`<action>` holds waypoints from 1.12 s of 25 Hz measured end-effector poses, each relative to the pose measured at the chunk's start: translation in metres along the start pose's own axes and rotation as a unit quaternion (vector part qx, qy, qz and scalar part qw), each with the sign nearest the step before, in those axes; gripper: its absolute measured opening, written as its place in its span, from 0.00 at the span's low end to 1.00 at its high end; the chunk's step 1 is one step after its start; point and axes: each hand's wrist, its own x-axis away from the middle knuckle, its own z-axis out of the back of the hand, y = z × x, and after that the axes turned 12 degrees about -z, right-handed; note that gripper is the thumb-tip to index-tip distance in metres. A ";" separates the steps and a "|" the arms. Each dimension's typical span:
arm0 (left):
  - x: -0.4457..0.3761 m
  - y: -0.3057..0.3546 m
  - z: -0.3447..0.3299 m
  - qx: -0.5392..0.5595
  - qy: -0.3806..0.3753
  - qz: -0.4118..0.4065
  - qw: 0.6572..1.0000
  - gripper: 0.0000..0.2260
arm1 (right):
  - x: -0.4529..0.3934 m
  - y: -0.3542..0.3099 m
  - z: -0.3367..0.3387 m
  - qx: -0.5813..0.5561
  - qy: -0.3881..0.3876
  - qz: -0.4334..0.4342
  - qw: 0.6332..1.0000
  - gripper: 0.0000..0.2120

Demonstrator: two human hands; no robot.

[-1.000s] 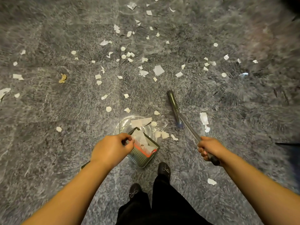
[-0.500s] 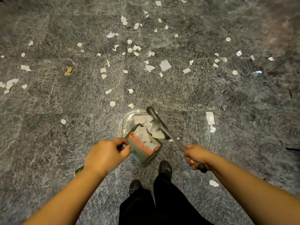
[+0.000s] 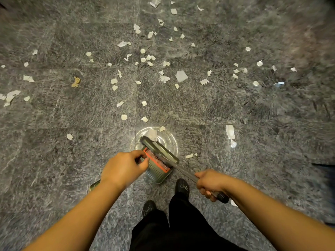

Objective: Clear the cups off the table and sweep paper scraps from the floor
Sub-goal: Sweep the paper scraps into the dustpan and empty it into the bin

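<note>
A green dustpan (image 3: 158, 172) with a red comb strip stands on the grey floor just ahead of my feet. My left hand (image 3: 125, 166) grips its upright handle. My right hand (image 3: 208, 183) holds the long broom handle (image 3: 183, 172), and the broom head (image 3: 154, 145) lies across the dustpan's mouth. One white scrap (image 3: 152, 134) sits right at the broom head. Several white paper scraps (image 3: 181, 76) lie scattered over the floor ahead.
A crumpled tan scrap (image 3: 76, 81) lies at the left. Two long white scraps (image 3: 230, 131) rest to the right of the dustpan, and another small one (image 3: 233, 203) under my right wrist. My black shoes (image 3: 182, 186) stand directly behind the dustpan. A dark edge (image 3: 324, 164) shows at far right.
The broom head swept from out on the right leftward and back onto the dustpan's mouth, pushing scraps into the pan. My left hand kept holding the dustpan handle.
</note>
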 end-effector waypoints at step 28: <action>-0.013 -0.029 0.026 0.022 0.038 0.117 0.992 0.11 | -0.007 -0.122 0.074 0.019 0.138 0.069 0.988 0.21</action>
